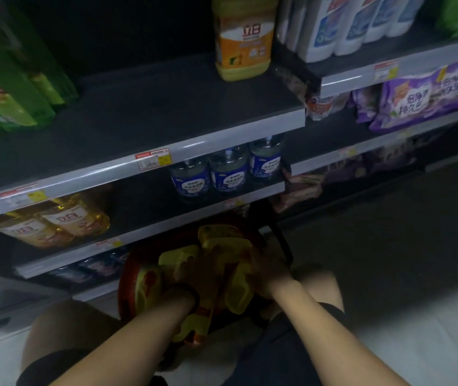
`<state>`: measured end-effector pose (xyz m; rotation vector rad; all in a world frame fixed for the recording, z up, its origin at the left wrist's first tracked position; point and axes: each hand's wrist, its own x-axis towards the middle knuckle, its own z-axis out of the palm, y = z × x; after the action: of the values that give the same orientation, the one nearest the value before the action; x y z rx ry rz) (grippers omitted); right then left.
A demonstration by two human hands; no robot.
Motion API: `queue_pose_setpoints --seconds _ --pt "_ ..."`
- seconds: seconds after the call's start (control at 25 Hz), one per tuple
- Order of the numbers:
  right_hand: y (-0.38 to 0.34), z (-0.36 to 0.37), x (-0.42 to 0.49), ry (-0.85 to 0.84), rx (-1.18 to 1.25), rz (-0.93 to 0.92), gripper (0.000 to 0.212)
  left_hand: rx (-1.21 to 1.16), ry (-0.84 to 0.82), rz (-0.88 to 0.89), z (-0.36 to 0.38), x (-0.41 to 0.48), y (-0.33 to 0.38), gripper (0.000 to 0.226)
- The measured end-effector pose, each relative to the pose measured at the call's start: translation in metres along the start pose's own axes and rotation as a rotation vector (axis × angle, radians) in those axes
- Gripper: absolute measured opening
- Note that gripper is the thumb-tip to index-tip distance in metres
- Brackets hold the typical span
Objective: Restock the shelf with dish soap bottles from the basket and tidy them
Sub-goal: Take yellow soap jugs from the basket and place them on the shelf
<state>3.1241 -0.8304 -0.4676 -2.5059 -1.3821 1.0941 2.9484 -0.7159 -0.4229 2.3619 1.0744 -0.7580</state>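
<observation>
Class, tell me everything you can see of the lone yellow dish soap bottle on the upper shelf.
The yellow dish soap bottle is a squarish jug of yellow plastic, with an orange and white label bearing red characters. Its top is cut off by the picture's edge. It stands upright, base on the dark grey shelf, towards the back near the right end. White bottles stand to its right; whether they touch it is unclear.

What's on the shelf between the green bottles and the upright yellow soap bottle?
Nothing; the head view shows bare shelf between the green bottles and the yellow soap bottle.
</observation>
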Motion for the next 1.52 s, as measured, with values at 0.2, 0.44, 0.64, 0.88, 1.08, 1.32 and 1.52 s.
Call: queue_pose_setpoints --seconds 0.2,0.44,0.64,0.88,1.08,1.32,1.52 --pt "0.002 0.007 0.013 -0.016 0.031 -0.052 0.077 -0.027 -0.018 0.031 -0.001 0.018 -0.003 0.086" --pt "-0.010 -0.009 0.001 0.082 0.243 -0.093 0.070 -0.199 0.170 0.063 0.002 0.009 -0.022 0.078" --pt "-0.028 -0.047 -0.024 0.270 0.405 -0.157 0.055 -0.319 0.444 0.178 -0.020 -0.013 -0.041 0.091" --pt "-0.059 -0.089 -0.062 0.289 0.534 -0.265 0.069 -0.507 0.646 0.246 -0.073 -0.071 -0.041 0.032" --pt "-0.111 -0.122 -0.081 0.242 0.564 -0.412 0.080 -0.592 0.842 0.247 -0.139 -0.147 -0.058 0.014" --pt "-0.188 -0.172 -0.131 0.245 0.659 -0.623 0.075 -0.590 1.093 0.257 -0.212 -0.230 -0.088 0.029" --pt "-0.256 -0.227 -0.185 0.257 0.773 -0.793 0.061 -0.979 0.937 0.399 -0.251 -0.299 -0.129 0.056"
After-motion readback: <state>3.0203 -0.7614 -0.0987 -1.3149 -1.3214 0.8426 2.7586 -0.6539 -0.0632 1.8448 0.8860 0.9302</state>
